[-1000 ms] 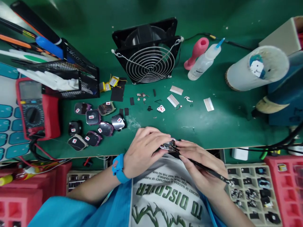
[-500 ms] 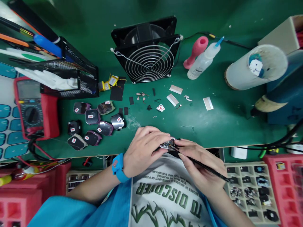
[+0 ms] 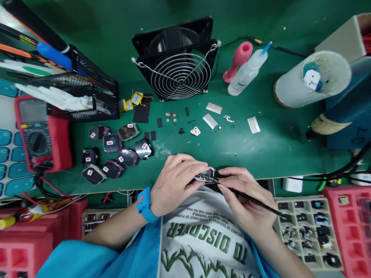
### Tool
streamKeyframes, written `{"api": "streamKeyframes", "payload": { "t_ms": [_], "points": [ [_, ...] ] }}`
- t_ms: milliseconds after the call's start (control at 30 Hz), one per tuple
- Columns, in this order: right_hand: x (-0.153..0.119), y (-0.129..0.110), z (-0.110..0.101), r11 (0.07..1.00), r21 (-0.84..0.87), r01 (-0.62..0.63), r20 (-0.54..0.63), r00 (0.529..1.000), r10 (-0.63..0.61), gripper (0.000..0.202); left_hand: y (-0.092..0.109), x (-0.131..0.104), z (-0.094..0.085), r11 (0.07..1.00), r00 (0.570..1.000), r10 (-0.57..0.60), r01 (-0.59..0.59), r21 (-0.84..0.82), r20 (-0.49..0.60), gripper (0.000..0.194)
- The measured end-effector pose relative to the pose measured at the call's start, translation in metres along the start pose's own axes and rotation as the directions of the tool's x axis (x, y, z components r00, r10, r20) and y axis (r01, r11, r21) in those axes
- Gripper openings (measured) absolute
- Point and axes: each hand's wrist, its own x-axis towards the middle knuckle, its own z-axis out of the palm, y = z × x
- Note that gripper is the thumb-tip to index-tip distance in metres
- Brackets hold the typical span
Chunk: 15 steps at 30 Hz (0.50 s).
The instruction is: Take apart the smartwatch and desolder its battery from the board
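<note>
Between the thumb and fingers of my left hand (image 3: 182, 177) is a small opened watch case (image 3: 206, 175), with electronic parts showing inside it. My right hand (image 3: 246, 193) grips black tweezers (image 3: 251, 199); their tips reach into the right side of the case. Both hands are at the bench's front edge, just above the printed shirt. Beyond them on the green bench lie a small white part with a red mark (image 3: 195, 131), a cluster of round metal pieces (image 3: 172, 116) and silver rectangular strips (image 3: 210, 121).
Several watch bodies with arrow stickers (image 3: 112, 143) lie at left, near a red multimeter (image 3: 43, 133) and a mesh pen holder (image 3: 106, 98). A fan (image 3: 181, 77) stands at the back. A bottle (image 3: 246, 75) and white cup (image 3: 313, 87) are right; a parts tray (image 3: 308, 233) sits below.
My right hand and the tweezers have shifted slightly, and more of the case's inside shows. The left hand keeps its hold. The whole view has moved a little.
</note>
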Motion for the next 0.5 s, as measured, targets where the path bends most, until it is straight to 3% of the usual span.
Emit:
{"api": "streamKeyframes", "payload": {
  "t_ms": [500],
  "points": [
    [-0.0023, 0.0024, -0.0009, 1.000, 0.019, 0.007, 0.018, 1.000, -0.007, 0.030, 0.0028, 0.0009, -0.0009, 1.000, 1.000, -0.023, 0.023, 0.010, 0.004, 0.029]
  ]
}}
